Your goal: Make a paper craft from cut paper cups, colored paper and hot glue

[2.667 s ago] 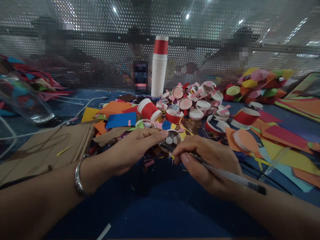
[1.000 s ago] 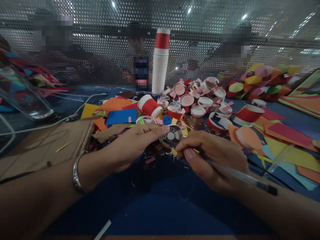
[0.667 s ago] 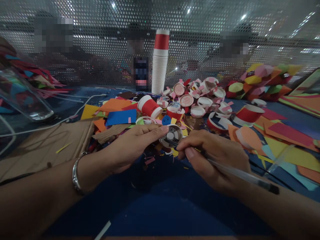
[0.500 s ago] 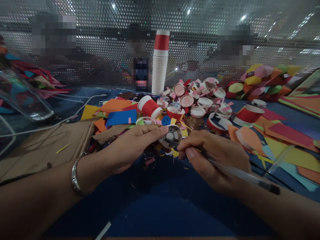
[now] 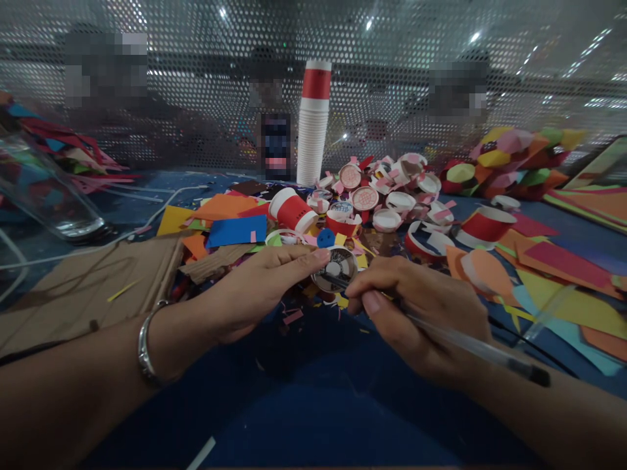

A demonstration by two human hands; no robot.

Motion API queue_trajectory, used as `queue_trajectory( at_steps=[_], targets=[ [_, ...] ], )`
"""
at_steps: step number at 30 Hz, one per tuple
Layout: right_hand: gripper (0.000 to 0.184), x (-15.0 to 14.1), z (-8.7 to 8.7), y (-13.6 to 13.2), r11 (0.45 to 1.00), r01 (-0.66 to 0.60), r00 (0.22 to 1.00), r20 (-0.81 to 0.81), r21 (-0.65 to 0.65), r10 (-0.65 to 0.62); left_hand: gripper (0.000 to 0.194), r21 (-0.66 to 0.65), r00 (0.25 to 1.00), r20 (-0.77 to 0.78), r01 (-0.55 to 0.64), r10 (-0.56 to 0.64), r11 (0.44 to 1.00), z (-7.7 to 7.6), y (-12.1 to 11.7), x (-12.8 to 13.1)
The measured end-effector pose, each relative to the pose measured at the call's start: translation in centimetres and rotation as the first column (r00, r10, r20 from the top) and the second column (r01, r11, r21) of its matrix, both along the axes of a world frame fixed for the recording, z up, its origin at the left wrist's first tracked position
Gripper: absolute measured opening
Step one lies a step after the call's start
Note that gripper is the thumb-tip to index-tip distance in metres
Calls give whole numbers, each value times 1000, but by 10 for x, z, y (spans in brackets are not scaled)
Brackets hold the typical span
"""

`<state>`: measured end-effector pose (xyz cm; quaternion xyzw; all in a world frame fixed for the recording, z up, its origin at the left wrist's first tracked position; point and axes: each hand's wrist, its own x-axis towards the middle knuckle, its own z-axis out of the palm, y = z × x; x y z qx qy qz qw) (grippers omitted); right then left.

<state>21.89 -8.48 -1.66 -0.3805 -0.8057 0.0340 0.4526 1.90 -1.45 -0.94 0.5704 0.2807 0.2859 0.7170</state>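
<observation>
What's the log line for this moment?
Left grip: pinching round white-rimmed piece | Right grip: holding pen, tip at piece | Beyond: blue disc | Back: upright cup stack, heap of cup pieces

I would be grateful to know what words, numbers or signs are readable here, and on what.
None is readable.
Lying red cup: dark marks, too small to read.
Stack's top cup: dark marks, too small.
Red-marked discs, blue-marked disc: lines, no legible letters.
Held disc: dark strokes, no legible letters.
</observation>
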Motion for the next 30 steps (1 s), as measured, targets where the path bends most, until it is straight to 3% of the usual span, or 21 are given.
queue_trajectory(
  at_steps=[12, 18, 30],
  targets=[
    [16, 0, -1, 2, 1000, -3, 1000, -12, 13, 3, 32, 36, 1000, -26, 6, -5, 999, 3, 0, 0],
    [17, 5, -4, 4, 998, 33, 998, -48, 59, -30, 31, 26, 997, -67, -48, 50, 999, 3, 1, -1],
    [15, 2, -2, 3, 1000, 13, 998, -59, 8, -12, 26, 20, 991, -72, -114, 116, 993, -4, 8, -3]
  ],
)
